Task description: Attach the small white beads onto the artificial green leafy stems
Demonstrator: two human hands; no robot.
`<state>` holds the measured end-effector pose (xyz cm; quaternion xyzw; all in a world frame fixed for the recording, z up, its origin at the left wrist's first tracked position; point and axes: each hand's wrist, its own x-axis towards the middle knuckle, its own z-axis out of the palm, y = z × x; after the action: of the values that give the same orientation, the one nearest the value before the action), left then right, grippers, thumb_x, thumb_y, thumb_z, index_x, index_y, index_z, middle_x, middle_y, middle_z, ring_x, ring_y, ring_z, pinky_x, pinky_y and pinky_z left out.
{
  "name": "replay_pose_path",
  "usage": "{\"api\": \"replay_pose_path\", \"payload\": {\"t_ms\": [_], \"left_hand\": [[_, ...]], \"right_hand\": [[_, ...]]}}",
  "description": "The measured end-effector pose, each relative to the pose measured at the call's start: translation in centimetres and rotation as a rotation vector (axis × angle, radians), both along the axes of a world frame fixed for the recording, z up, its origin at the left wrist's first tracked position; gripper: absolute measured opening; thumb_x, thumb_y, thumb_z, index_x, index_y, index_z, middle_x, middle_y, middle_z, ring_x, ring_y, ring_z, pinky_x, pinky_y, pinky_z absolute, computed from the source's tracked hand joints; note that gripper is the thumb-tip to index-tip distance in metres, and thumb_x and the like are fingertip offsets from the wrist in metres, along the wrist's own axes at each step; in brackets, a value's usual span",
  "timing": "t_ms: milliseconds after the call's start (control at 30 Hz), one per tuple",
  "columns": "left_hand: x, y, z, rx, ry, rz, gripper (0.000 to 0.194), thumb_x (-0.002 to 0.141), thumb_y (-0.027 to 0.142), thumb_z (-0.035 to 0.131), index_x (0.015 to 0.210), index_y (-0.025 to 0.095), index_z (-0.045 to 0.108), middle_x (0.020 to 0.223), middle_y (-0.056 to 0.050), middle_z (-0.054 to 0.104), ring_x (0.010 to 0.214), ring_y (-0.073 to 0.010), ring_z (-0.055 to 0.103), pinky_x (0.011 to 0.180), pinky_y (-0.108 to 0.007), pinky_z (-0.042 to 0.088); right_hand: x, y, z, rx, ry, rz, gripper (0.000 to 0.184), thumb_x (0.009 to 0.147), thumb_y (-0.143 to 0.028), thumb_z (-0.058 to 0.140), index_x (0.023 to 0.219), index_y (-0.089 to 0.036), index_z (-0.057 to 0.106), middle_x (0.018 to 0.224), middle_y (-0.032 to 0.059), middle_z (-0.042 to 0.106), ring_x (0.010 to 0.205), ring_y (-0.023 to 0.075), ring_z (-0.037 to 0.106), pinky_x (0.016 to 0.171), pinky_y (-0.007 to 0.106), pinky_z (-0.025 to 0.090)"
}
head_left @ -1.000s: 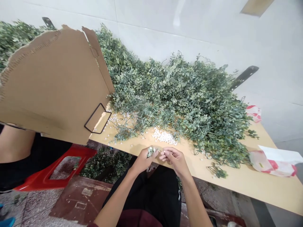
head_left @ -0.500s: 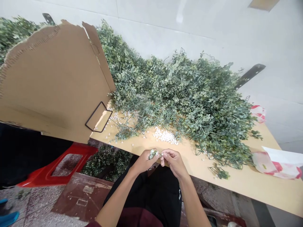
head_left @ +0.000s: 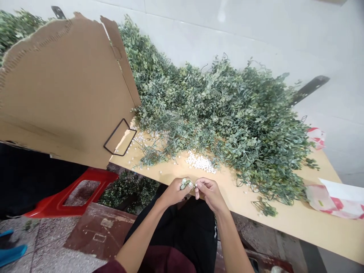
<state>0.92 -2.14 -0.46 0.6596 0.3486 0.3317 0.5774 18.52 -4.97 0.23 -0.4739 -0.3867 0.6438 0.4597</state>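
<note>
My left hand [head_left: 176, 190] is closed round a small sprig of artificial greenery [head_left: 184, 184], with round white pieces among its leaves. Close beside it, my right hand [head_left: 209, 192] pinches a tiny white piece [head_left: 196, 185] between thumb and fingertips, against the sprig's end. Both hands are held over my lap at the table's front edge. Just beyond them, a pile of small white pieces [head_left: 201, 162] lies on the wooden table [head_left: 295, 227]. Behind that pile rises a large heap of artificial green sprigs [head_left: 216, 102].
A tall cardboard sheet [head_left: 68, 87] stands on the left, with a black wire frame [head_left: 120, 137] at its lower corner. Below it is a red plastic stool [head_left: 85, 191]. A loose sprig [head_left: 265, 208] and a red-and-white plastic bag [head_left: 335, 201] lie to the right.
The view has shifted slightly. My hands keep nearly the same pose, left around the sprig and right pinching at its end.
</note>
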Motion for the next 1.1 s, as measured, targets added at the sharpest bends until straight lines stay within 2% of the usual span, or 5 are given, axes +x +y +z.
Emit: {"api": "replay_pose_path", "payload": {"t_ms": [200, 533, 933, 1100], "left_hand": [[0.04, -0.04, 0.12, -0.003, -0.016, 0.001, 0.036, 0.093, 0.04, 0.045, 0.065, 0.017, 0.042, 0.059, 0.004, 0.036, 0.056, -0.0102, 0.036, 0.056, -0.024, 0.031], [0.03, -0.03, 0.08, -0.002, -0.037, 0.005, 0.034, 0.092, 0.036, 0.047, 0.064, 0.017, 0.043, 0.059, 0.004, 0.037, 0.056, -0.01, 0.035, 0.055, -0.023, 0.031], [0.02, 0.0, -0.37, 0.013, 0.023, -0.001, 0.028, 0.092, 0.032, 0.047, 0.07, 0.014, 0.054, 0.063, 0.003, 0.049, 0.059, -0.0109, 0.045, 0.059, -0.022, 0.035], [-0.04, 0.03, -0.24, 0.02, 0.022, -0.001, 0.026, 0.091, 0.029, 0.048, 0.07, 0.014, 0.055, 0.062, 0.003, 0.05, 0.059, -0.0107, 0.046, 0.059, -0.022, 0.035]], "right_hand": [[0.11, 0.11, -0.44, 0.003, 0.007, -0.01, 0.026, 0.077, -0.043, 0.074, 0.073, -0.018, 0.066, 0.06, -0.0015, 0.059, 0.046, 0.0111, 0.052, 0.051, 0.026, 0.047], [-0.04, -0.04, -0.21, -0.007, 0.024, -0.014, 0.024, 0.077, -0.04, 0.074, 0.072, -0.018, 0.066, 0.06, -0.0016, 0.059, 0.045, 0.0098, 0.051, 0.048, 0.024, 0.045], [0.07, -0.1, -0.78, 0.025, 0.033, -0.009, 0.022, 0.079, -0.037, 0.073, 0.074, -0.017, 0.067, 0.062, -0.0005, 0.062, 0.046, 0.0109, 0.054, 0.049, 0.026, 0.047], [0.02, -0.13, -0.81, 0.035, 0.033, 0.003, 0.021, 0.08, -0.037, 0.073, 0.076, -0.018, 0.067, 0.063, -0.0002, 0.063, 0.047, 0.011, 0.056, 0.051, 0.026, 0.048]]}}
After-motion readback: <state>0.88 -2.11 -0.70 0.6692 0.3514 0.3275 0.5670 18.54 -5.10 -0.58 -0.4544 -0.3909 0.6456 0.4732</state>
